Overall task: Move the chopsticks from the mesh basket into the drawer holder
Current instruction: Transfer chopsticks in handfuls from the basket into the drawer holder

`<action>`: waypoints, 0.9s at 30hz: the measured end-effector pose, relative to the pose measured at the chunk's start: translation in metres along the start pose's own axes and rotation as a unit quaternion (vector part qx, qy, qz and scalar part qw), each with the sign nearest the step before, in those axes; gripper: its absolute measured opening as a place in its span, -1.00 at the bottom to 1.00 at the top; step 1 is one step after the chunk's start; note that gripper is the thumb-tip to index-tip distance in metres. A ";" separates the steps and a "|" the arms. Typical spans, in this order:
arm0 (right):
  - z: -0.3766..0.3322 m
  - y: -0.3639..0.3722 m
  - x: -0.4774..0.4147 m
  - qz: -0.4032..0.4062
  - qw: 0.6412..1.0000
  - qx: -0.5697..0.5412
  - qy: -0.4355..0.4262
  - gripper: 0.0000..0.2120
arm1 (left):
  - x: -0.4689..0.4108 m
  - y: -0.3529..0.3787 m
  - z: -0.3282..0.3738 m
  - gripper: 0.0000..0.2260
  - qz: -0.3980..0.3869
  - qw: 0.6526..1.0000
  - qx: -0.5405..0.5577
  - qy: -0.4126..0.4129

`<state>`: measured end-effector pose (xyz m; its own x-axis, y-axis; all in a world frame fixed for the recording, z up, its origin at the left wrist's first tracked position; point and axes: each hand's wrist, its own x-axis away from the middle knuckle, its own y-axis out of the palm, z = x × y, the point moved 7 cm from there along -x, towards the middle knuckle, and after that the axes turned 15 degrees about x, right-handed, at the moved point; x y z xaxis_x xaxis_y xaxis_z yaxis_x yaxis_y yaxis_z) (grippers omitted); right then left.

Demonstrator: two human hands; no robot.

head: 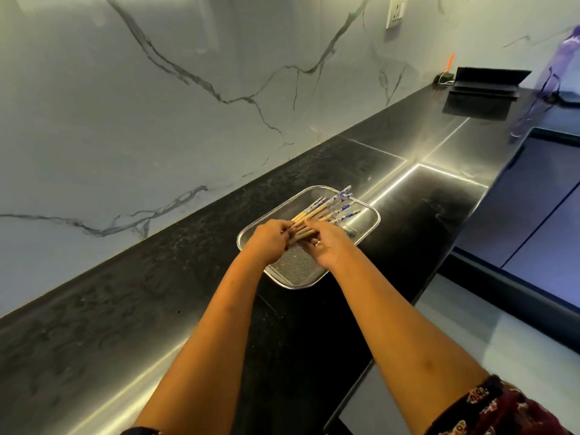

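Note:
A rectangular metal mesh basket (369, 217) sits on the black countertop. Inside it lie several wooden chopsticks (326, 208) with blue-and-white patterned tops, fanned out and pointing to the far right. Over the basket, my left hand (269, 240) and my right hand (326, 246) meet at the plain ends of the chopsticks. Both hands have their fingers closed around the bundle. The chopstick tips under my hands are hidden. No drawer holder is in view.
The black countertop (157, 293) runs along a marbled white wall (157, 105). At the far end stand a dark folded stand (489, 81) and a purple plastic bag (555, 73). The counter edge drops off at the right to dark cabinet fronts (533, 208) and a pale floor.

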<state>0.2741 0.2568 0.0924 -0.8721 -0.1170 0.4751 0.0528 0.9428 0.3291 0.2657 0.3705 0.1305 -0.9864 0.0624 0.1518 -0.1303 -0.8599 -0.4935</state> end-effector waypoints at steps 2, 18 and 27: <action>-0.008 -0.019 0.013 -0.002 0.999 -0.042 -0.017 -0.95 | 0.016 0.004 0.007 -0.79 -0.007 1.000 0.027 -0.007; 0.038 -0.149 0.154 0.014 0.969 -0.241 -0.059 -0.83 | 0.197 0.132 -0.008 -0.89 0.119 0.782 0.612 -0.009; 0.106 -0.187 0.224 0.018 0.986 -0.166 -0.023 -0.79 | 0.231 0.225 0.009 -0.78 0.186 0.635 0.747 -0.060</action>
<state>0.0177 0.0874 0.0511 -0.8872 -0.0637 0.4570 0.2339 0.7917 0.5644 0.0098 0.1869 0.0626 -0.8953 -0.2477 0.3704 0.4374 -0.3299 0.8366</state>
